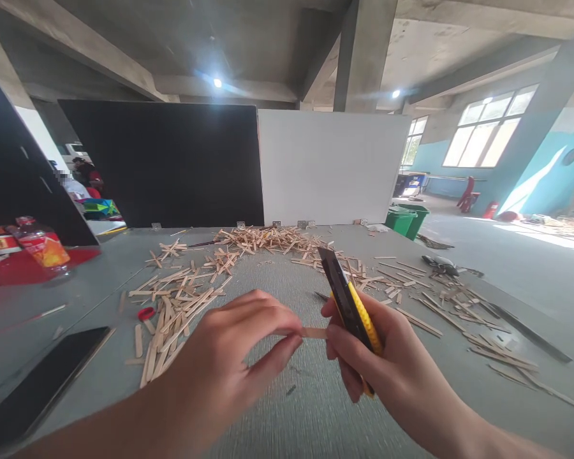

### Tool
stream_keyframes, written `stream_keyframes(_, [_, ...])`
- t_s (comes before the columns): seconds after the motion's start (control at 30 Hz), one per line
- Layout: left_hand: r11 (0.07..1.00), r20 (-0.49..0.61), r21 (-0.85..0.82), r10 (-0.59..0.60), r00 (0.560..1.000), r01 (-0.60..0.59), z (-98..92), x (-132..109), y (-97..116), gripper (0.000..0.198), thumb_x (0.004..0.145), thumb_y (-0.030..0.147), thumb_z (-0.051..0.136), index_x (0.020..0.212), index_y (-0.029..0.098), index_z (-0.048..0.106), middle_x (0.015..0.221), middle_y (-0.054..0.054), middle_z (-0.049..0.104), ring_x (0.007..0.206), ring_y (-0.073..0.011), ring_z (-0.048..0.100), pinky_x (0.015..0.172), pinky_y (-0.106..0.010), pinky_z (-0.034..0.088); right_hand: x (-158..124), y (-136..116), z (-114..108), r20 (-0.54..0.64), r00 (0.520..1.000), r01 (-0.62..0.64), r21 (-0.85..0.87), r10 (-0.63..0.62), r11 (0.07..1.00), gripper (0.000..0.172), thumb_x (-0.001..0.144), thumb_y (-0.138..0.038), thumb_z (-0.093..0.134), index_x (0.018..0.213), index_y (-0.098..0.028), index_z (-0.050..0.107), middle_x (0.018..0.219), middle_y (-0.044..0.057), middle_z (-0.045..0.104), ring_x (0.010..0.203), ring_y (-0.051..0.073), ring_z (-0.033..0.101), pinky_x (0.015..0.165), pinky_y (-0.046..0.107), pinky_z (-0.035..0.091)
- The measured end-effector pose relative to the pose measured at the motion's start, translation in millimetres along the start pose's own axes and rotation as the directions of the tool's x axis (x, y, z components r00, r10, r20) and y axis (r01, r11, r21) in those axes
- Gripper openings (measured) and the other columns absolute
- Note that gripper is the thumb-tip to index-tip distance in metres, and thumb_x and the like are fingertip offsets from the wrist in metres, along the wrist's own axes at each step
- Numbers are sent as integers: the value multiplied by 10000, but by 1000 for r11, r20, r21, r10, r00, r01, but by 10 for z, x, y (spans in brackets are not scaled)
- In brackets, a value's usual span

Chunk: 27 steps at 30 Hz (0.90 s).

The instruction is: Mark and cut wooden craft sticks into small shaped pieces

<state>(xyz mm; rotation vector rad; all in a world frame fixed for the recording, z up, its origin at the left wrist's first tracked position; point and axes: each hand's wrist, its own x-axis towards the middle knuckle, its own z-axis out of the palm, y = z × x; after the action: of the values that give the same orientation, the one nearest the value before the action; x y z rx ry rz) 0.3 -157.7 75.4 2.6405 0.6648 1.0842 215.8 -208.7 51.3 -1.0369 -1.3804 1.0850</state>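
Between my two hands a short flat wooden stick [314, 333] is held level above the grey table [287, 421]. My left hand [249, 344] pinches its left end between thumb and fingertips. In my right hand [377, 344] is a yellow and black utility knife [351, 303], its dark blade end pointing up and away from me. The thumb and fingers of that same hand also meet the stick's right end. Behind my right fingers a thin dark pointed tip [321, 296] shows; the rest of it is hidden.
Loose wooden sticks [268, 240] lie in an arc across the table. At left are a phone [48, 376], a red ring [146, 313] and a drink bottle [43, 245]. A long metal strip [530, 331] lies right. Black and white panels [332, 169] close off the back.
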Motion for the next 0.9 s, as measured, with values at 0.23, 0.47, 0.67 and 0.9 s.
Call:
stream_keyframes(0.23, [1000, 72, -6, -12, 997, 13, 6, 24, -16, 114, 1001, 148, 687, 988, 255, 725, 896, 61, 761, 784, -110, 712, 745, -222, 538, -11, -8, 27, 1, 1000, -30, -7, 30, 1000, 202, 968, -368, 657, 1066, -203, 591, 706, -52, 627, 453, 62, 510, 438, 185, 443])
stream_keyframes(0.47, [998, 161, 44, -43, 986, 36, 26, -20, -78, 149, 994, 136, 688, 965, 265, 757, 797, 89, 755, 622, -91, 668, 623, -222, 487, 18, 31, 45, 26, 998, -49, -24, 50, 999, 179, 965, -322, 648, 1083, -205, 580, 716, -60, 623, 464, 66, 515, 444, 187, 454])
stream_keyframes(0.67, [994, 177, 103, 4, 984, -22, 73, -48, -92, 190, 1059, 158, 573, 948, 229, 710, 818, 44, 732, 657, -119, 670, 631, -257, 488, 13, 47, 39, 47, 998, -52, -20, 52, 998, 130, 984, -290, 631, 1071, -201, 594, 711, -67, 616, 466, 56, 500, 448, 176, 460])
stream_keyframes(0.9, [941, 223, 291, 110, 969, -174, 155, -114, -115, 233, 964, -4, 503, 934, 206, 599, 803, 11, 634, 618, -148, 607, 565, -271, 437, 6, 42, 47, 54, 998, -45, 5, 45, 999, 119, 982, -279, 638, 1063, -203, 594, 710, -73, 609, 468, 55, 498, 462, 189, 484])
